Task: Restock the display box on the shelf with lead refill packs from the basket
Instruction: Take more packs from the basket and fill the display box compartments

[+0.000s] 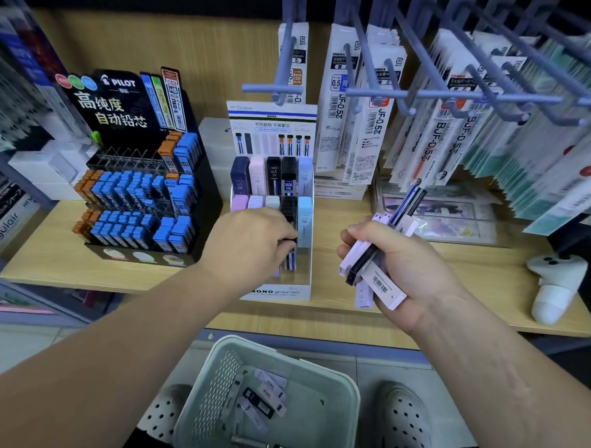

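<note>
Black pack (289, 217) pinched in outstretched left grip (250, 242) at display box (278, 292); right grip (410, 268) clutches pack bundle (370, 260).

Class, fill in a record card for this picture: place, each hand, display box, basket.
place: stationery shop shelf
left hand: grips a dark pack at the front row of the display box
right hand: holds a bundle of packs, lilac and dark
basket: on the floor, loose packs inside
</note>
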